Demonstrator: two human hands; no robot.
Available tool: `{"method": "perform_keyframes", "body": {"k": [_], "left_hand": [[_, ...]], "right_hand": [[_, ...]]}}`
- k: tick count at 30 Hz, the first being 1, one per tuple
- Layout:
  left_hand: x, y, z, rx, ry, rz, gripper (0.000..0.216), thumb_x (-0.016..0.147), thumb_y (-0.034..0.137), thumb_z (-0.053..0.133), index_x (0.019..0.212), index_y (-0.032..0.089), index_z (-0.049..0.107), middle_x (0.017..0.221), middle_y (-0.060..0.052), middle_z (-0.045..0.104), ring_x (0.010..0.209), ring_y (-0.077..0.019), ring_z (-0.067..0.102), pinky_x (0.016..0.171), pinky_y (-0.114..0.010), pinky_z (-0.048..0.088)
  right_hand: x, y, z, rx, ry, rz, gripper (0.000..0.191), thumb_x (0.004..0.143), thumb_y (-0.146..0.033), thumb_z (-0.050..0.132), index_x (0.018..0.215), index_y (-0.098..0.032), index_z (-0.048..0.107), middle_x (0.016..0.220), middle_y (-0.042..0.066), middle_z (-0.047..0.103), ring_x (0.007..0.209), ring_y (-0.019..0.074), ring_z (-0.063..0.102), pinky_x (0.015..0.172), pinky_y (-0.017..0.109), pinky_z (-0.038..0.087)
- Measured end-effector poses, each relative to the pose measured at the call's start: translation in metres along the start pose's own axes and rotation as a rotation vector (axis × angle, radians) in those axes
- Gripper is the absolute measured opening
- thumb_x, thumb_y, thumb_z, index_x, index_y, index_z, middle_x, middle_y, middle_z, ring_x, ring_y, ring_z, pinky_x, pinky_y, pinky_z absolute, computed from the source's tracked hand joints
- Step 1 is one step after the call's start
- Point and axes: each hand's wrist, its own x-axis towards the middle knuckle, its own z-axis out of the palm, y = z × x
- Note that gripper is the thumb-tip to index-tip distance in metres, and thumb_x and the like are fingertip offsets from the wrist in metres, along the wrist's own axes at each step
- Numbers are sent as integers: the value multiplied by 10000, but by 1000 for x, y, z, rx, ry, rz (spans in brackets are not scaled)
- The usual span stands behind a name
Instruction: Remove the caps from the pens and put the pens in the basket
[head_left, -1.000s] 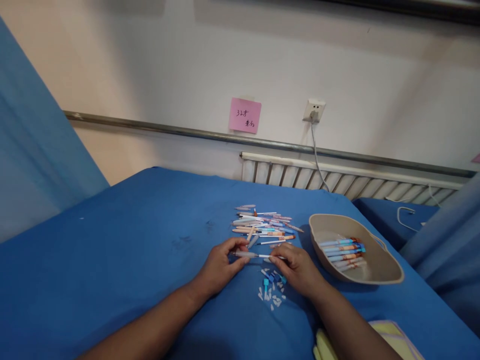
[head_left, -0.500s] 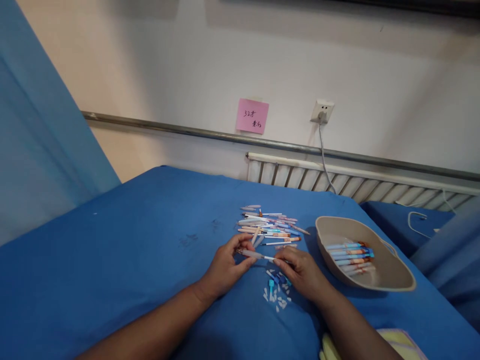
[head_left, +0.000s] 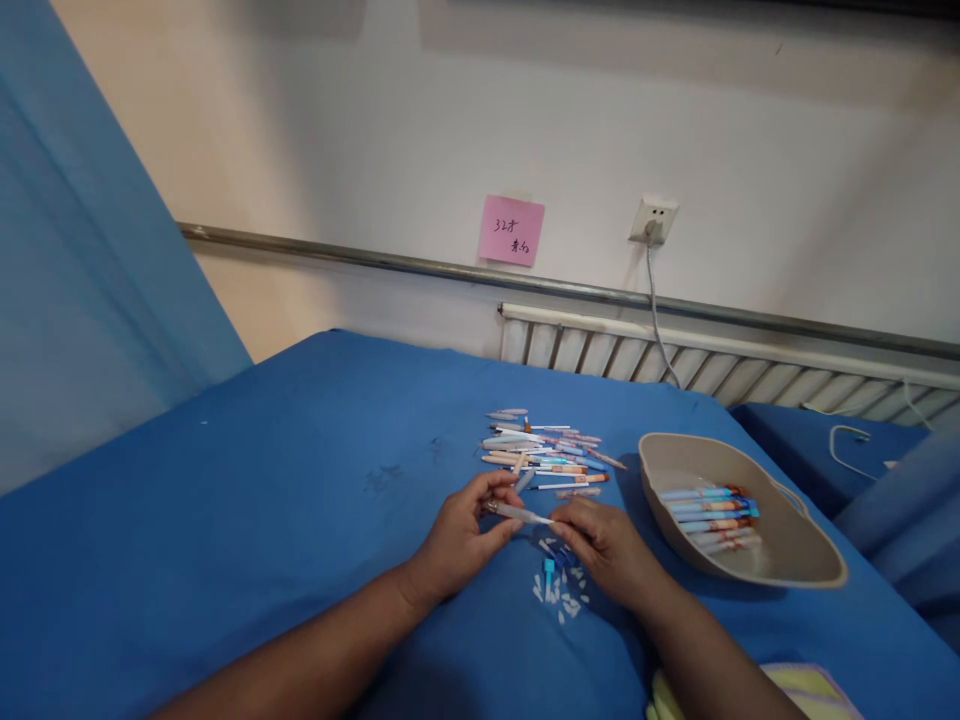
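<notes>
My left hand is closed around a pale pen barrel, which points right toward the other hand. Pinched in the fingertips of my right hand is the white end of a pen refill, in line with the barrel and mostly inside it. Behind the hands lies a loose pile of pen parts: barrels, white refills and patterned pieces. Small white tips and blue pen parts are scattered on the cloth just in front of my fingers.
A beige basket on the right holds several pens. Blue cloth covers the table. A yellow cloth lies at the lower right. Behind stand a radiator and a wall with a pink note and socket.
The white refill has slid farther into the pen barrel, so less of it shows between my hands. My right fingers are now closer to the barrel's end. The view has shifted slightly.
</notes>
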Motion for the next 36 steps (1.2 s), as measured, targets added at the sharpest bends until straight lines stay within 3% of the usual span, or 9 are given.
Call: {"method": "perform_keyframes", "body": {"k": [8,13,26,32,36], "left_hand": [[1,-4,2,-89,-3,-37,410,744,193,645,1124,166,494,928,-51,606,840,-162,595,801,-310,476],[2,-7,3,-121,-5,-63,400,744,193,651,1113,164,498,892,-37,602,804,-150,594,779,-298,475],[0,-3,4,-162,-53,-78,399,747,189,655,1114,171,501,857,-24,616,767,-143,598,740,-287,469],[0,-6,3,-142,12,-60,373,755,202,653,1096,161,509,883,-38,608,781,-142,593,749,-277,463],[0,-5,3,-133,47,-45,357,752,204,654,1078,166,515,888,-34,610,783,-140,591,751,-268,463]], "right_hand": [[-2,-17,12,225,172,80,226,874,-198,429,1072,-219,533,999,57,608,930,181,576,818,295,458],[-3,-20,15,346,148,86,252,859,-204,443,1102,-216,503,1092,65,571,1022,190,547,896,337,449],[-3,-26,14,400,90,116,230,846,-178,461,1067,-218,511,1036,45,587,981,175,560,873,319,441],[-2,-19,15,277,116,129,148,858,-197,448,967,-204,548,860,21,606,786,157,573,705,266,447],[-1,-19,10,201,81,94,146,868,-194,428,928,-207,560,818,12,594,761,151,558,688,255,427]]}}
